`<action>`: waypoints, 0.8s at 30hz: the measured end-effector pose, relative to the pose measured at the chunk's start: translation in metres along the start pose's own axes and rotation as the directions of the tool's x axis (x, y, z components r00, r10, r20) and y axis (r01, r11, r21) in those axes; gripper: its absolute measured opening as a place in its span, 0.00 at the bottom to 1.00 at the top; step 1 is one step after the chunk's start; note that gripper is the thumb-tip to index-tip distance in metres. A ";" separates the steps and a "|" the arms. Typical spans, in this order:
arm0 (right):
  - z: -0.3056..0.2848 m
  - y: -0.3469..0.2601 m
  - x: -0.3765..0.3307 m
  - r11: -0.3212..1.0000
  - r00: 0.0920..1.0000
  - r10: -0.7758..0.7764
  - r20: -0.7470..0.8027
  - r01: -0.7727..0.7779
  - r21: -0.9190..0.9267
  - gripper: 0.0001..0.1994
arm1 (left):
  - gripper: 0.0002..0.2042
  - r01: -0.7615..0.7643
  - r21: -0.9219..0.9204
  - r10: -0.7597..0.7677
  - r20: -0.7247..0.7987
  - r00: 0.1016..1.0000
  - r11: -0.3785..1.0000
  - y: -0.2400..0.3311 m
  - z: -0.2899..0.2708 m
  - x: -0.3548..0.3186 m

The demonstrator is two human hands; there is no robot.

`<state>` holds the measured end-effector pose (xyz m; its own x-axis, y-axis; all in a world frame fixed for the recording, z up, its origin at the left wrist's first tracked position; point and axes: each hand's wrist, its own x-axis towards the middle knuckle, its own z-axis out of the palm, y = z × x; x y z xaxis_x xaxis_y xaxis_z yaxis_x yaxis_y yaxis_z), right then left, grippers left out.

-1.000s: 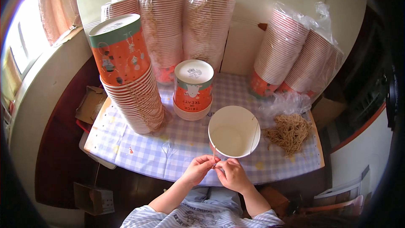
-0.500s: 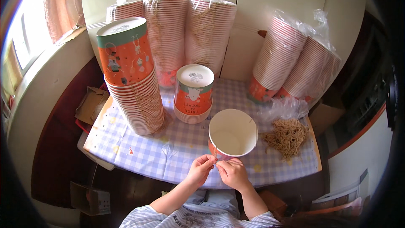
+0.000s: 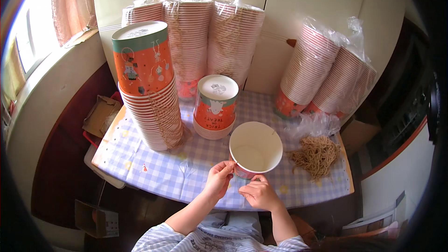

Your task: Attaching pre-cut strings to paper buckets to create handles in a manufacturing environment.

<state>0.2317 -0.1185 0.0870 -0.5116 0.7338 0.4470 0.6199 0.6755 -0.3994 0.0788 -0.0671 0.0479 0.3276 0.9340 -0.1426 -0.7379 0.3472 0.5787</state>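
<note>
An open paper bucket (image 3: 255, 147), white inside with an orange printed outside, stands upright near the table's front edge. At its near left rim my left hand (image 3: 219, 177) pinches a thin tan string. My right hand (image 3: 260, 192) is just below the bucket's near side, its fingers curled and pressed together. Whatever lies between those fingertips is too small to make out. On the bucket's far right rim a short bit of string shows. A loose heap of tan string (image 3: 319, 156) lies to the right of the bucket.
Upside-down buckets (image 3: 215, 112) form a short stack behind the bucket. A tall stack (image 3: 149, 107), draped with strings, stands at the left. Plastic-wrapped stacks (image 3: 235, 37) line the back, with more (image 3: 310, 60) at the right. Crumpled clear plastic (image 3: 312, 125) lies beside the string heap.
My hands have moved apart: the left has shifted up to the bucket's rim, the right slightly down. The view has shifted a little.
</note>
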 end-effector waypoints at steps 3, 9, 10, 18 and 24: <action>-0.003 0.004 -0.005 1.000 1.000 0.001 0.030 -0.001 0.015 0.04 | 0.04 -0.014 0.073 0.016 -0.020 1.000 0.997 0.001 0.003 0.001; -0.016 0.007 -0.006 0.995 0.999 -0.031 0.040 0.027 0.097 0.03 | 0.04 -0.259 0.393 0.287 -0.012 0.958 0.882 -0.005 -0.001 0.002; -0.019 0.003 -0.004 0.993 1.000 0.005 0.019 -0.007 0.114 0.03 | 0.04 -0.420 0.644 0.471 0.104 0.876 0.640 -0.002 -0.003 0.003; -0.004 -0.012 0.008 0.981 0.974 0.178 -0.141 -0.163 0.109 0.06 | 0.03 -0.537 0.811 0.633 0.293 0.717 0.233 -0.004 -0.004 0.004; -0.005 -0.018 0.027 0.983 0.950 0.147 -0.274 -0.170 -0.063 0.06 | 0.04 -0.572 0.815 0.680 0.364 0.637 0.099 -0.001 -0.008 0.007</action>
<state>0.2101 -0.1109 0.1105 -0.2321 0.7769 0.5853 0.7341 0.5347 -0.4186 0.0775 -0.0601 0.0398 -0.0786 0.8000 0.5949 0.2200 -0.5681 0.7930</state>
